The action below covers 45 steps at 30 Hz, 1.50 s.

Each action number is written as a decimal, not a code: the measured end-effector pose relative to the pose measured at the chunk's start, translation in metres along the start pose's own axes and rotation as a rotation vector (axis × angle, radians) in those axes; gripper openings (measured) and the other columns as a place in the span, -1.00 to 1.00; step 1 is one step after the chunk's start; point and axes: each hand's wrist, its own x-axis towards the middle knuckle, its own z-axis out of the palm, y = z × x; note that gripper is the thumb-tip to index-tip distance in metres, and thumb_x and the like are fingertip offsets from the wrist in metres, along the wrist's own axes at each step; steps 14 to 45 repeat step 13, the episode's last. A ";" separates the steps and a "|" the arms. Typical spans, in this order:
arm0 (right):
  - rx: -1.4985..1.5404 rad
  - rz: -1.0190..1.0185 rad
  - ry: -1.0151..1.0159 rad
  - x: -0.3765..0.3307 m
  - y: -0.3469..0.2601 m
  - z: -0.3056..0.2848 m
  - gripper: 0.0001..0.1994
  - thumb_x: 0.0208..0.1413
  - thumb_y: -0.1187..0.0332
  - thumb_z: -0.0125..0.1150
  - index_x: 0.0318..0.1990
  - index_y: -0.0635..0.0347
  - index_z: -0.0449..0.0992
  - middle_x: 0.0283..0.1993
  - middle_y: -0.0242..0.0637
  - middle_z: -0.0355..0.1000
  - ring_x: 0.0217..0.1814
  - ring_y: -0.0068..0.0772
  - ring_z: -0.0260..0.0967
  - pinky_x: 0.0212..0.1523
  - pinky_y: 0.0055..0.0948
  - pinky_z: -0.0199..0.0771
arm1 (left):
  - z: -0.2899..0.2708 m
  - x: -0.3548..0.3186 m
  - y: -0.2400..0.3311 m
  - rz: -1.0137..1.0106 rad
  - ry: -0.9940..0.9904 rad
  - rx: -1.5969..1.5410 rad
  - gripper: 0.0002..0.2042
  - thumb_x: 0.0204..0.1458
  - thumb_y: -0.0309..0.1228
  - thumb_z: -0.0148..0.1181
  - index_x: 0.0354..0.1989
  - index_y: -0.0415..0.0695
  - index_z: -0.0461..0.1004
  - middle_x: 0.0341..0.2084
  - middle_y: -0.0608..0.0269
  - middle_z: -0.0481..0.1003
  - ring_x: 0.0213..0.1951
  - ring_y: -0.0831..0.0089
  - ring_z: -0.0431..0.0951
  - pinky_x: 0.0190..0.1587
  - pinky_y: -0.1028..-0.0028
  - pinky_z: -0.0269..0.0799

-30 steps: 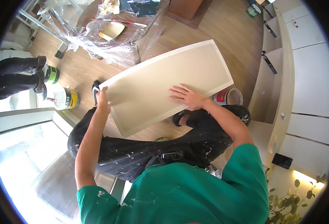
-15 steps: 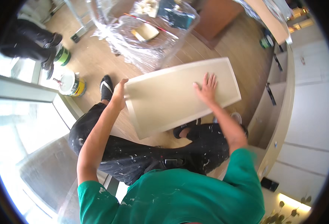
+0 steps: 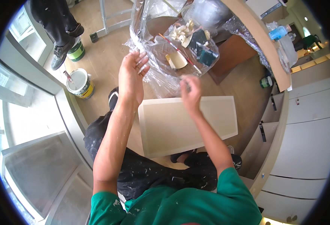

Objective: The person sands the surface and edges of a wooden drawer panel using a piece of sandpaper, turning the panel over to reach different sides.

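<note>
A pale cream rectangular panel (image 3: 165, 127) with a lighter border lies in front of me, above my dark, paint-spotted trousers. My left hand (image 3: 133, 77) is raised beyond the panel's far left corner, fingers loosely bent and apart, with nothing in them. Over the panel's far edge hovers my right hand (image 3: 191, 93); its fingers look curled but are smeared by motion, so whether they hold anything is unclear. Past both hands, clear plastic sheeting (image 3: 159, 80) carries a cream scraper-like piece (image 3: 176, 60), a thin red stick (image 3: 180, 53), crumpled pale scraps (image 3: 182, 33) and dark green pieces (image 3: 206, 54).
A paint bucket (image 3: 79, 84) with a brush stands at the left; behind it is a green can (image 3: 76, 50) beside another person's shoe (image 3: 61, 54). A brown board (image 3: 234, 56) lies at the back right. Open cabinet compartments (image 3: 266, 150) line the right side.
Both hands have come off the panel: the left from its left edge, the right from its surface. They are now raised farther out. The view has shifted, showing more of the far side.
</note>
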 end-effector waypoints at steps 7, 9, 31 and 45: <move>-0.190 0.291 -0.359 0.112 0.113 -0.012 -0.72 0.15 0.28 0.46 -0.06 0.27 0.73 -0.14 -0.07 0.67 -0.13 -0.13 0.63 -0.03 -0.21 0.60 | 0.005 0.009 -0.040 -0.010 -0.070 0.269 -0.57 0.29 -0.20 0.14 0.26 -0.13 0.39 0.05 0.25 0.54 0.09 0.39 0.51 0.18 0.27 0.34; -0.079 0.344 -0.469 0.117 0.112 -0.006 -0.68 0.12 0.28 0.49 -0.04 0.28 0.74 -0.18 -0.05 0.67 -0.23 -0.15 0.66 -0.11 -0.23 0.64 | 0.000 0.018 -0.055 0.011 -0.108 0.355 -0.48 0.25 -0.23 0.25 0.32 -0.16 0.33 0.07 0.21 0.55 0.08 0.39 0.50 0.17 0.29 0.34; -0.236 0.241 -0.496 0.119 0.119 0.000 -0.64 0.12 0.23 0.52 0.02 0.20 0.75 -0.10 -0.02 0.71 -0.11 -0.19 0.70 0.03 -0.31 0.64 | 0.010 0.017 -0.068 0.024 -0.113 0.395 -0.39 0.25 -0.22 0.27 0.41 -0.16 0.26 0.12 0.17 0.56 0.17 0.34 0.49 0.23 0.27 0.33; -0.236 0.241 -0.496 0.119 0.119 0.000 -0.64 0.12 0.23 0.52 0.02 0.20 0.75 -0.10 -0.02 0.71 -0.11 -0.19 0.70 0.03 -0.31 0.64 | 0.010 0.017 -0.068 0.024 -0.113 0.395 -0.39 0.25 -0.22 0.27 0.41 -0.16 0.26 0.12 0.17 0.56 0.17 0.34 0.49 0.23 0.27 0.33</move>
